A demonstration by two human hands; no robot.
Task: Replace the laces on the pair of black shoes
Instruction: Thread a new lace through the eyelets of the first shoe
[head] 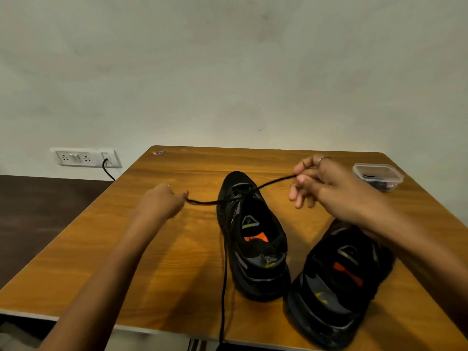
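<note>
While the left hand [162, 201] pinches the black lace [268, 184] out at 9 o'clock of the centre shoe [253, 239], the right hand [326, 188] pinches it at 2.

The wooden table [177, 262] carries two black shoes [253, 239] [336, 282] and a plastic container [377, 176].

On the table [177, 262] one shoe [253, 244] stands at the middle with a second shoe [336, 282] to its right and nearer, a lidded container [377, 176] at the far right corner, and a wall socket [86, 158] behind left.
</note>
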